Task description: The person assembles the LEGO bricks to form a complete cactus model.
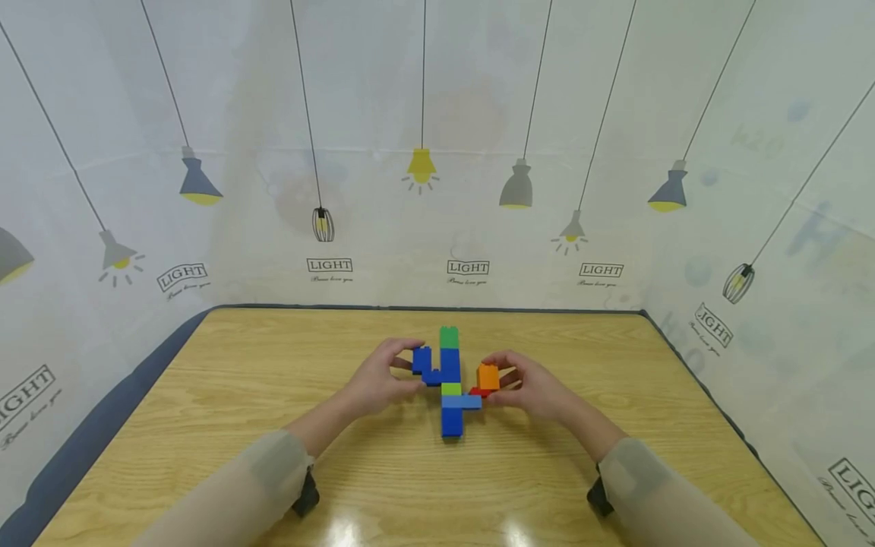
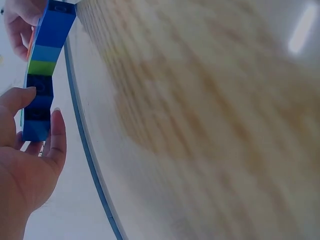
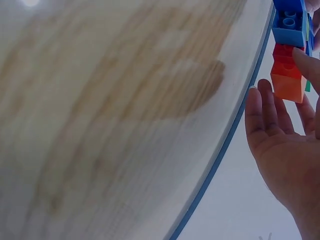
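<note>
A structure of joined toy building blocks stands upright over the wooden table. Its column runs from a green block through a blue block, a lime block and a light blue block to a lower blue block. My left hand pinches the stepped blue side arm, the thumb pressing on it in the left wrist view. Opposite, my right hand grips the other arm, a red block with an orange block on top, between thumb and fingers.
The wooden table is edged by a dark blue border at the back and sides. Behind it hangs a pale backdrop printed with lamps. Dark wrist devices sit at both sleeve cuffs.
</note>
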Tool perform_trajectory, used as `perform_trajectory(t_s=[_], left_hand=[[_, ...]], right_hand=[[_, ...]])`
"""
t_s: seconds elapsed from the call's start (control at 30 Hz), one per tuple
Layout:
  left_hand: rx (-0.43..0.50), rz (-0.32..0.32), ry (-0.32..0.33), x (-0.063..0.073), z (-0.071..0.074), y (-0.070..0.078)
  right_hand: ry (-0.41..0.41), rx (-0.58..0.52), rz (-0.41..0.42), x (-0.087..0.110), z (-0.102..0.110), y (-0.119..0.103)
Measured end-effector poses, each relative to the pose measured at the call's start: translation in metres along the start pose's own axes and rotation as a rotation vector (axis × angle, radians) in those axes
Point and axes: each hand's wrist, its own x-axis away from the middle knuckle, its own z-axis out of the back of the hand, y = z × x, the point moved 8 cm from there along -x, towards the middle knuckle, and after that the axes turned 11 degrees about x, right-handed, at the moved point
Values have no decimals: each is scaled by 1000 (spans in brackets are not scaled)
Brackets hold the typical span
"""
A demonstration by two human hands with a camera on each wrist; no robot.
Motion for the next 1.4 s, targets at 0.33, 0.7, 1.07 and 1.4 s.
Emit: perform_trajectory(t_s=[0.33,0.7,1.07,1.4], left_hand=[[-35,43,-13,-10,-1,-7],[-83,92,-49,-19,-4,-15],[-107,149,-81,-17,-6,-24],[-119,148,-106,-17,-5,-25]], right_hand=[[-6,39,-29,-6,0,5],[-19,71,-69,-11,2,12],[-45,89,-79,-12,-2,17],[-50,78,-80,-13,-4,18]])
